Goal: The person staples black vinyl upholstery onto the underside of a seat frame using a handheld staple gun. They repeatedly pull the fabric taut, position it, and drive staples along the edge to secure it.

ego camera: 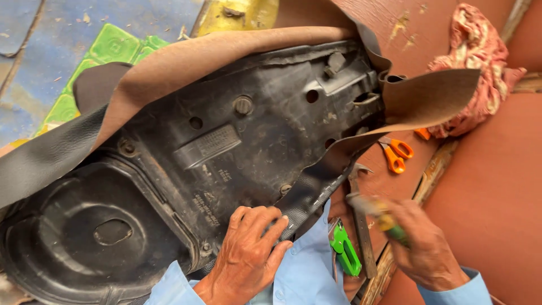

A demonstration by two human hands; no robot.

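Note:
An upturned black plastic seat base [169, 169] lies in front of me, wrapped in a cover that is black outside and brown inside [186, 56]. My left hand [248, 254] presses the cover's black edge against the near rim of the base, fingers curled over it. My right hand [426, 248] is closed around a blurred tool with a yellow and green handle [384, 217], held just right of the seat edge. A flap of the brown backing [429, 96] sticks out to the right.
Orange-handled scissors [396, 153] lie on the reddish-brown surface [497, 186] right of the seat. A long metal tool with a claw end [360, 209] and a bright green hand tool [344, 248] lie near my right hand. A patterned cloth [480, 56] is bunched at the upper right.

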